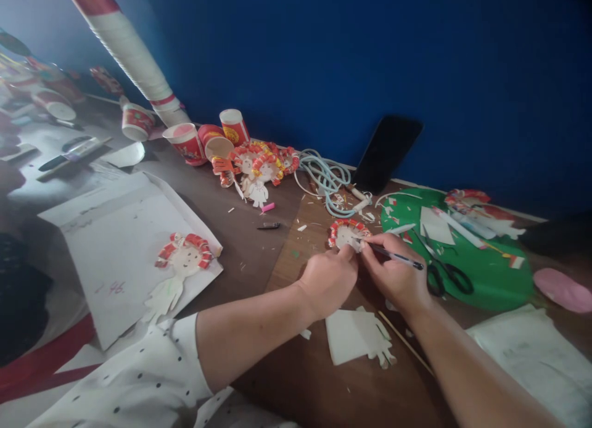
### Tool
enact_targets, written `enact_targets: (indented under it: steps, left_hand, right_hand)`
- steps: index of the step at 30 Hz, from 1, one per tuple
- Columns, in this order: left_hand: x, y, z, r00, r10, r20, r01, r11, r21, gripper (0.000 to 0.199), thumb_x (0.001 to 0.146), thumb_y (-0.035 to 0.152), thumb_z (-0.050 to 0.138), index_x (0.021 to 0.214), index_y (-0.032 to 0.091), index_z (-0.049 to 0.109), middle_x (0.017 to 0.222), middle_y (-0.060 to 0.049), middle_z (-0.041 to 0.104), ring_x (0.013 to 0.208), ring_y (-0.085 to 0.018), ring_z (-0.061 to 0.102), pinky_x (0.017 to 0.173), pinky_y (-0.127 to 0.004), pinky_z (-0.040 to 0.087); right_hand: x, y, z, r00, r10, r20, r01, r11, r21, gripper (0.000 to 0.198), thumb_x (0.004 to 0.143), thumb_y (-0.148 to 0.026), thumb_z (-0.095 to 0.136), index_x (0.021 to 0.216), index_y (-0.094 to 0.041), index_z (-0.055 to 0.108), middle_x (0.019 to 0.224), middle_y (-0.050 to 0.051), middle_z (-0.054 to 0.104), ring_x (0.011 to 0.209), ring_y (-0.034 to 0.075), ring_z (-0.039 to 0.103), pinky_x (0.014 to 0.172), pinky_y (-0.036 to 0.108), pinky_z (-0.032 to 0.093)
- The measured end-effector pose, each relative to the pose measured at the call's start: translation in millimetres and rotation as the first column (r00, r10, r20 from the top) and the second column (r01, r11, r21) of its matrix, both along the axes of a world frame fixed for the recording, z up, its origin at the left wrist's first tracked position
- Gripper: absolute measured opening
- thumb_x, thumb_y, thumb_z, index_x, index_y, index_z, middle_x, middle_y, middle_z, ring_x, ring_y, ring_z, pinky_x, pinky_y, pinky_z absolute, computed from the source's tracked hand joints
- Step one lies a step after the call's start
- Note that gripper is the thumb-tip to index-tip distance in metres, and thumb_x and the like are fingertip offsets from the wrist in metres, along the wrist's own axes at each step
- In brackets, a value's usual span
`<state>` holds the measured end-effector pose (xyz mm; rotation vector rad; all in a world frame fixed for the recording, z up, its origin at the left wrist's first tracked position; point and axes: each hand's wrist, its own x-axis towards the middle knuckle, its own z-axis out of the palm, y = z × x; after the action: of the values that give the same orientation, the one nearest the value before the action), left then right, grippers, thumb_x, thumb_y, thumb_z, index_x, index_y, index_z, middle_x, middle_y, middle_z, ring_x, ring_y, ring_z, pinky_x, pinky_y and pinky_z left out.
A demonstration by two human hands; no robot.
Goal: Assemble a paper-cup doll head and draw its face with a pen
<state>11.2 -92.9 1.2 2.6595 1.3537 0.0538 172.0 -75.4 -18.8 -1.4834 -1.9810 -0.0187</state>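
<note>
A small paper doll (346,235) with a round white face and a ring of red-and-white curled paper for hair lies on the brown table in front of me. My left hand (330,282) is closed, its fingertips at the doll's lower edge. In my right hand (401,281) a dark pen (401,257) is gripped, its tip end at the doll's face. The exact contact of the tip is hidden by my fingers. Below my hands lies a white paper cutout shaped like a hand (354,337), near a thin wooden stick (407,341).
Black-handled scissors (446,271) rest on a green round mat (499,283) at the right. A phone (388,150) leans on the blue wall beside a coiled cable (324,175). Paper cups (185,145) and finished dolls (266,169) stand behind. Another doll (185,258) lies on a white box (115,255).
</note>
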Motion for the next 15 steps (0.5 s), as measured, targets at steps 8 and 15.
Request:
enact_targets:
  steps: [8,15]
  left_hand:
    - [0.0,-0.1,1.8,0.999,-0.008,-0.04,0.007,1.0,-0.014,0.026,0.09,0.014,0.043,0.114,0.01,0.054,0.106,-0.011,0.056,0.082,-0.019,0.063,0.061,-0.027,0.052]
    - [-0.2,0.1,1.5,0.999,-0.006,-0.045,0.006,1.0,-0.008,0.025,0.09,0.015,0.042,0.111,0.011,0.055,0.106,-0.011,0.056,0.082,-0.018,0.062,0.06,-0.026,0.051]
  right_hand:
    - [0.0,-0.3,1.1,1.0,0.005,-0.008,-0.005,1.0,-0.013,0.011,0.084,-0.03,0.06,0.089,-0.021,0.064,0.085,0.001,0.071,0.076,0.014,0.065,0.069,0.023,0.047]
    - [0.7,0.0,1.0,1.0,0.014,0.002,-0.014,1.0,-0.021,0.011,0.084,-0.03,0.06,0.088,-0.021,0.064,0.084,0.002,0.071,0.075,0.015,0.065,0.067,0.024,0.047]
